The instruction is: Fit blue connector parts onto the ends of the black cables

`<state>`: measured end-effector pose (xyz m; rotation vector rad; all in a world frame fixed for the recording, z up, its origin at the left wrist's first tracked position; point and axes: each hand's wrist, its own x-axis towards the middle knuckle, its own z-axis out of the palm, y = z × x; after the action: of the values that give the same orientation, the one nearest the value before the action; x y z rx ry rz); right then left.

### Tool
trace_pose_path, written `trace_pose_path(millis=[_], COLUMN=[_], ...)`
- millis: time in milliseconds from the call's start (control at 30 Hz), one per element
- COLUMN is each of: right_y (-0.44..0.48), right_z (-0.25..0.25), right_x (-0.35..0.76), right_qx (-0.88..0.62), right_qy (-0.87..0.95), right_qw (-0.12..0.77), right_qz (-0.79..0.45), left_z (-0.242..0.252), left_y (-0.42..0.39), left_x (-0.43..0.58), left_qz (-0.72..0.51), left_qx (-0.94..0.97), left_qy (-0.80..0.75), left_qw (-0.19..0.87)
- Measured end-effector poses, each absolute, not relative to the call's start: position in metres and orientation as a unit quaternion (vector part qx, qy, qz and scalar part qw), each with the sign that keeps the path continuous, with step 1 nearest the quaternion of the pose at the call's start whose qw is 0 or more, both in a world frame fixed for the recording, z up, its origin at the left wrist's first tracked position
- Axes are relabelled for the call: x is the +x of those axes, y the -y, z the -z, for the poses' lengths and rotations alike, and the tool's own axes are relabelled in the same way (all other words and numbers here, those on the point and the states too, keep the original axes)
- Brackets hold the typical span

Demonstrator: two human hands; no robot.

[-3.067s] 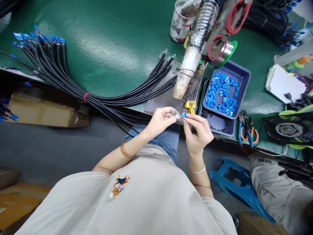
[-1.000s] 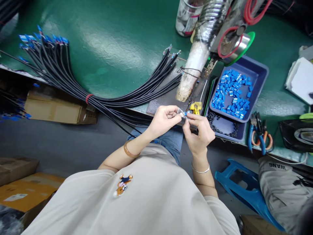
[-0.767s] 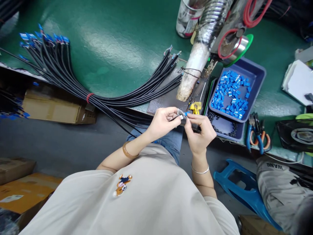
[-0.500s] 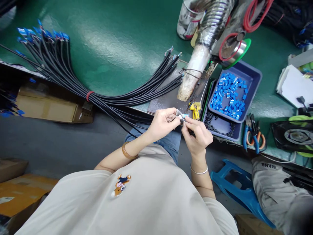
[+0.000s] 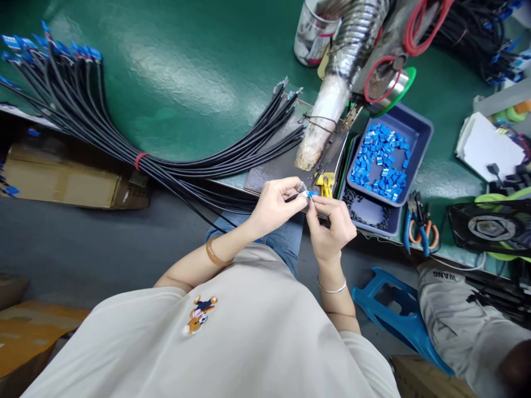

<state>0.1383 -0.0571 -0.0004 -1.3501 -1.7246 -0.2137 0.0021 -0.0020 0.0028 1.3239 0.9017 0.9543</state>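
My left hand [image 5: 276,207] is closed in a pinch on the end of a black cable [image 5: 292,197], whose pale stripped tip shows between the fingers. A small blue connector [image 5: 311,194] sits at that tip. My right hand [image 5: 335,224] meets it from the other side, thumb and forefinger pinched at the connector; the exact contact is too small to make out. Just beyond the fingers lies a yellow-handled tool [image 5: 326,184]. To the left, a bundle of black cables [image 5: 178,167], tied with a red band [image 5: 140,160], spreads over the bench edge.
A blue tray of blue connectors [image 5: 375,160] overlaps a lower tray holding small black parts [image 5: 365,213]. Above my hands hangs a whitish duct [image 5: 322,119]. Pliers [image 5: 421,224] lie by the bench edge. A blue stool [image 5: 398,309] and another person's leg [image 5: 452,309] are at right.
The view has shifted slightly, so the bench things sit further left. Both hands remain together at the cable end, and the blue connector has turned or shifted slightly between the fingertips.
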Motion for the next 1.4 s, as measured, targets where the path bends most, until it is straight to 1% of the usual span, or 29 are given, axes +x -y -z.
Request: trace_pose_path(millis=[133,467,833,967,1067,1200,1300,1400], right_y=[0.054,0.049,0.056,0.057,0.057,0.058,0.059,0.057], right_z=[-0.002,-0.005,-0.007,-0.007,-0.009,-0.011,-0.014,-0.017], right_x=[0.137,0.136,0.136,0.139,0.141,0.142,0.144,0.147], right_qx=[-0.575,-0.576,-0.556,-0.561,-0.591,-0.62,-0.608,-0.561], right_qy=[0.67,0.665,0.71,0.701,0.672,0.633,0.598,0.589], right_qw=[0.465,0.472,0.424,0.436,0.446,0.455,0.484,0.491], right_qz=[0.063,0.055,0.084,0.067,0.016,-0.088,-0.193,-0.312], left_z=[-0.005,-0.01,-0.007,-0.006,-0.007,-0.008,-0.009,-0.013], left_y=[0.0,-0.003,-0.003,-0.001,0.003,0.007,0.007,0.005], left_x=[0.005,0.007,0.005,0.004,0.003,0.001,-0.003,-0.008], left_qz=[-0.411,-0.415,-0.391,-0.385,-0.382,-0.388,-0.397,-0.373], left_qx=[0.577,0.568,0.561,0.564,0.582,0.583,0.546,0.521], left_qy=[-0.394,-0.41,-0.423,-0.421,-0.406,-0.384,-0.357,-0.305], left_qw=[0.585,0.581,0.595,0.597,0.592,0.601,0.645,0.704])
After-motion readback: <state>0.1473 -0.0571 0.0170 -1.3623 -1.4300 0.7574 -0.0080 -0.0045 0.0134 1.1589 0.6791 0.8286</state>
